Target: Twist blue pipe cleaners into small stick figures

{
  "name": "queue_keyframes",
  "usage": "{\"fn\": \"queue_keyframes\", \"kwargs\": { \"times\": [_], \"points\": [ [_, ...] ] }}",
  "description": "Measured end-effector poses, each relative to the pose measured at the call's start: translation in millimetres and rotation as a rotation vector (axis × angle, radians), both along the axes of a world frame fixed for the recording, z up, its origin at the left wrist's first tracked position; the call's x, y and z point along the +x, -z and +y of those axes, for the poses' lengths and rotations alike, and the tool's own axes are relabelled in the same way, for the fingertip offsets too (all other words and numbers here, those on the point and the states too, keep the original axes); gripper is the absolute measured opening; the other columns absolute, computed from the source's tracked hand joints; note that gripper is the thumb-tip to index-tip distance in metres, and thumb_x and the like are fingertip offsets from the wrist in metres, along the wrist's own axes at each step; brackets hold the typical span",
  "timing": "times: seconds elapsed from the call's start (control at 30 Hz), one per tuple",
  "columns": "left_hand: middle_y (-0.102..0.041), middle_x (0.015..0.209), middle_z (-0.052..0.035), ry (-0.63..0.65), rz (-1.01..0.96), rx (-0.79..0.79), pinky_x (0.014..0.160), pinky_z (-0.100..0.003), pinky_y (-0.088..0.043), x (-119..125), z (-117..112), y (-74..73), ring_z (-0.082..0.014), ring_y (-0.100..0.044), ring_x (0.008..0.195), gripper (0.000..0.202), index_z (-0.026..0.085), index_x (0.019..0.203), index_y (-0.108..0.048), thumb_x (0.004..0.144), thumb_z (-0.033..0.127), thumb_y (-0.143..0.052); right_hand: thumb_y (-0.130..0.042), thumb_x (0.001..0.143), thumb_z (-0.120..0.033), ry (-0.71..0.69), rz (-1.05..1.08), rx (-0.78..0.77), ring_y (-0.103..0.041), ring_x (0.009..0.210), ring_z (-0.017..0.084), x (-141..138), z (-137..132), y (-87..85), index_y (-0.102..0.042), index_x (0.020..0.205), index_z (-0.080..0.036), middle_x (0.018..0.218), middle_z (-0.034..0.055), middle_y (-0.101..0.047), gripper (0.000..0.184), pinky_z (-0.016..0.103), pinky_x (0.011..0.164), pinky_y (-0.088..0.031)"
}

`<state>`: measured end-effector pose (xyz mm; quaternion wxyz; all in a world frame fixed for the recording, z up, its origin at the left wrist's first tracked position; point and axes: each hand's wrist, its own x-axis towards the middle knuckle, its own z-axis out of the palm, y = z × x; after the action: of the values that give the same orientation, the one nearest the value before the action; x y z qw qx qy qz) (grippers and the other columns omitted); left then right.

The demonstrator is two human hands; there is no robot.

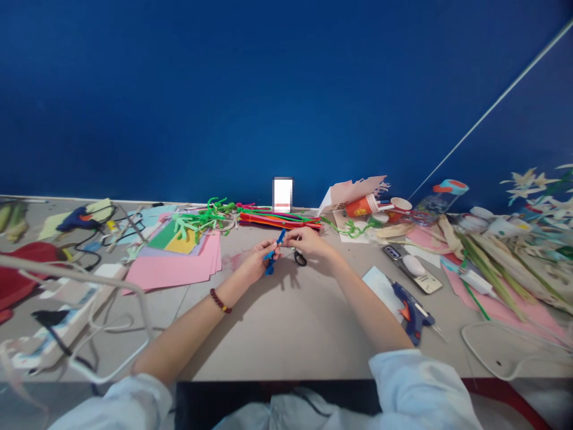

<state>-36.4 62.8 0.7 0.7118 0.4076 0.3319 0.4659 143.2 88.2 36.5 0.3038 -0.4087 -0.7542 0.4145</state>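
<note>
Head view: a blue pipe cleaner (pixel 271 260) is pinched by the fingers of both the left hand (pixel 256 264) and the right hand (pixel 305 242), which are held close together above the worktop (pixel 286 334), midway along it and nearer its rear edge. The stem is judged light and soft, easily bent, and may be taken anywhere along its length. A black scissors loop (pixel 300 258) is lying just beside the right hand, and pink paper sheets (pixel 170 270) are lying to the left.
</note>
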Motion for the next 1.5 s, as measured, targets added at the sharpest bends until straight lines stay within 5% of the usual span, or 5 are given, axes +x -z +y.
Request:
{"fn": "queue_keyframes", "kwargs": {
  "times": [0.33, 0.63, 1.0, 1.23, 1.5],
  "points": [
    [-0.061, 0.062, -0.0012, 0.308, 0.523, 0.385, 0.058, -0.023, -0.042, -5.2, -8.8, -8.1, -0.0116, -0.054, 0.057, 0.02, 0.016, 0.069, -0.061, 0.071, 0.035, -0.065, -0.066, 0.067, -0.03, -0.217, -0.187, -0.174, -0.055, 0.062, 0.011, 25.8, 9.4, 0.3, -0.072, 0.078, -0.014, 0.072, 0.0028, -0.068, 0.021, 0.021, 0.057, -0.039],
    [-0.067, 0.069, -0.0018, 0.044, 0.993, 0.695, 0.06, -0.025, -0.039, -3.9, -8.8, -1.4, -0.0152, -0.057, 0.062, 0.014, 0.02, 0.073, -0.065, 0.077, 0.023, -0.052, -0.064, 0.068, -0.017, 0.009, -0.396, 0.124, -0.054, 0.059, 0.01, -1.2, -8.8, -12.4, -0.071, 0.069, -0.014, 0.065, 0.0014, -0.067, 0.008, 0.021, 0.054, -0.034],
    [-0.059, 0.056, 0.0017, -0.252, 0.369, 0.117, 0.051, -0.022, -0.039, -4.9, 11.7, 7.7, -0.0094, -0.051, 0.048, 0.024, 0.016, 0.069, -0.06, 0.061, 0.036, -0.07, -0.057, 0.076, -0.021, 0.056, -0.317, 0.187, -0.055, 0.061, 0.01, -7.2, -13.6, -10.2, -0.069, 0.073, -0.016, 0.071, 0.0015, -0.067, 0.013, 0.021, 0.058, -0.036],
    [-0.057, 0.057, 0.0025, -0.021, 0.16, 0.069, 0.061, -0.024, -0.045, -5.0, 3.7, -0.6, -0.0073, -0.049, 0.048, 0.026, 0.017, 0.065, -0.056, 0.064, 0.037, -0.071, -0.063, 0.075, -0.025, 0.043, -0.192, 0.093, -0.054, 0.063, 0.011, -3.8, -3.1, 1.6, -0.071, 0.075, -0.014, 0.072, 0.0029, -0.067, 0.014, 0.022, 0.061, -0.038],
    [-0.059, 0.056, 0.0003, 0.275, 0.351, 0.141, 0.052, -0.022, -0.042, -7.9, -4.4, -10.5, -0.0099, -0.053, 0.05, 0.029, 0.016, 0.068, -0.06, 0.062, 0.04, -0.073, -0.064, 0.069, -0.014, -0.071, -0.209, 0.066, -0.055, 0.065, 0.012, 4.8, 1.7, -6.4, -0.074, 0.074, -0.013, 0.071, 0.0036, -0.065, 0.01, 0.021, 0.059, -0.039]
  ]
}}
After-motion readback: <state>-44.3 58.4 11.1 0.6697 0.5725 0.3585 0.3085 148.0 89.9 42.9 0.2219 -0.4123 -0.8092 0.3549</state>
